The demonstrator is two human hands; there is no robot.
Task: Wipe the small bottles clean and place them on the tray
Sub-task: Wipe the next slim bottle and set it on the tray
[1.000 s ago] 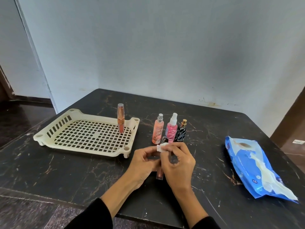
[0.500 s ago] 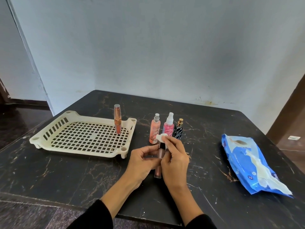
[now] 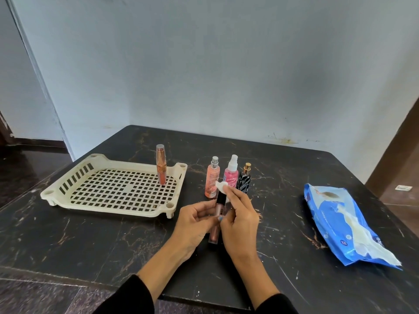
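Against the frame 0.5 s earlier little has changed: the wipe [image 3: 222,188] sits at the black cap end of the tube [image 3: 218,217] as before, both hands keep their hold, and the tray [image 3: 68,201], the standing bottles and the pack [image 3: 335,220] lie where they were. A second ago the wipe was lower and nearer the fingertips of both hands; it now stands clear above the left hand, at the tube's far end. Left hand [image 3: 195,225]: palm turned inward, fingers curled round the tube's middle from its left side, thumb on top. Right hand [image 3: 240,219]: fingers curled, pinching the white wipe against the tube's cap; whether the thumb touches the tube cannot be told. The two hands are touching or nearly so, with the tube between them. The tube is held over the table [image 3: 90,241], tilted a little, pinkish body toward the person, cap away. Just beyond the tube stand three bottles in a row: peach [image 3: 212,177] on the left, pink [image 3: 231,175] in the middle, black [image 3: 244,180] on the right, all upright on the table. Left of the tube lies the tray, with one copper-toned lipstick [image 3: 161,164] upright at its far right corner. Well right of the tube lies the blue pack, a white wipe trailing out of it.
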